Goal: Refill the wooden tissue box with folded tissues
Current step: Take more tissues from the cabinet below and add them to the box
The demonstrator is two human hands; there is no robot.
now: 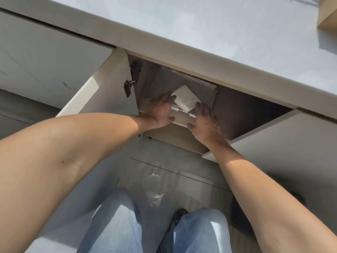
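Below the countertop, both my hands reach into an open cabinet. A white pack of folded tissues [186, 99] sits at the cabinet's front, with a loose folded wad sticking up from its top. My left hand [160, 110] grips the pack's left side, fingers spread and thumb underneath. The pack's right side is held by my right hand [206, 123]. Only a corner of the wooden tissue box [328, 15] shows, on the countertop at the far top right, well away from both hands.
The grey countertop [218, 33] overhangs the cabinet. Its two white doors stand open, left [94, 88] and right [273, 139], with a metal hinge [131, 83] inside. A grey ribbed panel [197, 84] lies behind the pack. A crumpled plastic bag [155, 194] lies on the floor by my legs.
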